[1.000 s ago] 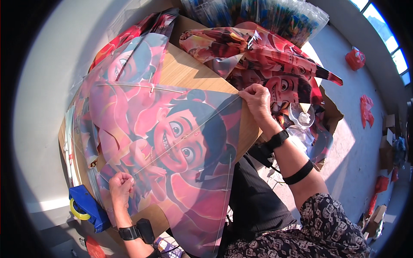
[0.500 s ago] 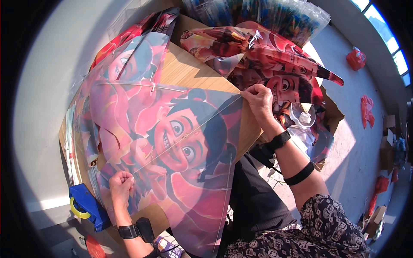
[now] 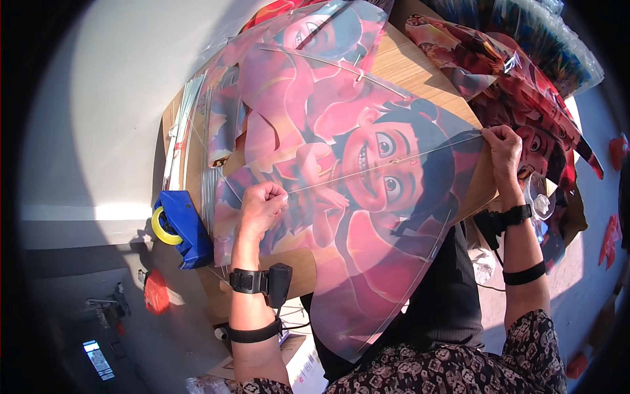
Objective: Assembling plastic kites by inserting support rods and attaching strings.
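A large translucent pink-red plastic kite sheet [image 3: 367, 197] printed with a cartoon face lies over a wooden table [image 3: 420, 62] and hangs past its near edge. A thin stick [image 3: 394, 161] runs across the sheet from hand to hand. My left hand [image 3: 261, 207] is closed in a fist on the sheet's left side, pinching the stick end. My right hand [image 3: 504, 148] grips the sheet's right corner at the table's right edge. Both wrists wear black bands.
A blue tape dispenser with a yellow roll [image 3: 178, 230] stands at the table's left edge. More printed sheets [image 3: 525, 85] are piled at the back right, with packaged stacks [image 3: 538, 33] behind. White wall lies to the left; red scraps dot the floor at right.
The view has shifted, so the table and sheet now sit further right and lower. Both hands keep their grip on the sheet's two side corners.
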